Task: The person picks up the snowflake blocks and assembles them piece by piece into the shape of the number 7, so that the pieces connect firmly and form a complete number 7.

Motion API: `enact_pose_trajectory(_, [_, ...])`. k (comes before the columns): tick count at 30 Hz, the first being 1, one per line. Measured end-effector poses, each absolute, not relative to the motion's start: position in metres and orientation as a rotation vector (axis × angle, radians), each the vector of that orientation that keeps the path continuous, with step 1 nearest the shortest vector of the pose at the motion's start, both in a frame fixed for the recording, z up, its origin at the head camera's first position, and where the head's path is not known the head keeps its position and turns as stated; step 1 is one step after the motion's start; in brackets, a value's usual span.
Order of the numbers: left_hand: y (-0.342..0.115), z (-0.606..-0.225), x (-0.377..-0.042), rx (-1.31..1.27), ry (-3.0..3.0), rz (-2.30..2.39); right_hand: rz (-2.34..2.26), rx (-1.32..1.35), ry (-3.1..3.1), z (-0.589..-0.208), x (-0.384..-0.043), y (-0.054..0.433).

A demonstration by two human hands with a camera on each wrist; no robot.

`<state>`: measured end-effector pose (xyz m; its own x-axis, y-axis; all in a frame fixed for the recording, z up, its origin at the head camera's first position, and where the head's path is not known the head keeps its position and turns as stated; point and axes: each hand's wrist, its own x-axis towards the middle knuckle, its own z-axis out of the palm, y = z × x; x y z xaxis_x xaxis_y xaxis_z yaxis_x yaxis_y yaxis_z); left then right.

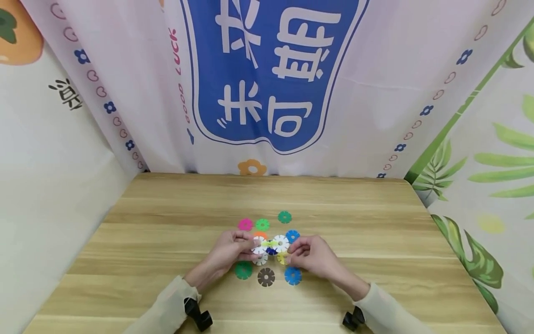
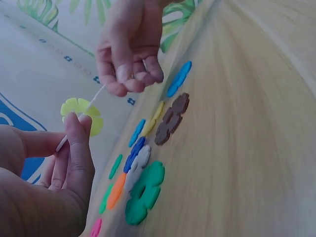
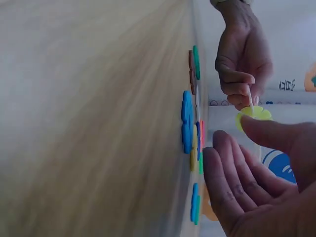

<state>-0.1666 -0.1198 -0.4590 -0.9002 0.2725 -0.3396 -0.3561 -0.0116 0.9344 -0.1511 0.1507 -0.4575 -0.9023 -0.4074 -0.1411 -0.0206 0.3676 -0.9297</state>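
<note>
Nearest my head camera, at the lower edge of the frame, pale sleeves show black wrist mounts. Just beyond, low in the centre, a brown disc lies between a green disc to its left and a blue disc to its right.

Above them, at lower centre, I see the left hand pinch a white disc between thumb and fingers. It slots into a yellow-green disc, which joins a second white disc on the right. The right hand is parted and loosely bent, thumb away from fingers, beside that second disc; I cannot tell whether they touch.

Underneath lie grey, yellow, dark blue and orange discs, with another blue one near the right fingertips. Farther up sit a pink disc, a light green disc and a dark green disc on the wood-grain table. A printed cloth fills the upper centre.
</note>
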Motion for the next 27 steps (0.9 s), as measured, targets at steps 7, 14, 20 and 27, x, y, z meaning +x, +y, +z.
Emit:
enact_pose_trajectory(7, [-0.13, -0.456, -0.168, -0.116, 1.863, 1.973, -1.221, -0.63, 2.506, -0.456, -0.14, 0.15])
enact_pose_trajectory(14, [-0.138, -0.457, -0.167, -0.1, 1.86, 1.944, -0.963, -0.674, 2.659, -0.453, -0.127, 0.147])
enact_pose_trajectory(20, [-0.138, -0.458, -0.166, -0.126, 1.844, 1.956, -0.908, -0.665, 2.678, -0.454, -0.124, 0.144])
enact_pose_trajectory(27, [-0.138, -0.46, -0.169, -0.127, 1.863, 1.936, -0.908, -0.617, 2.651, -0.454, -0.127, 0.144])
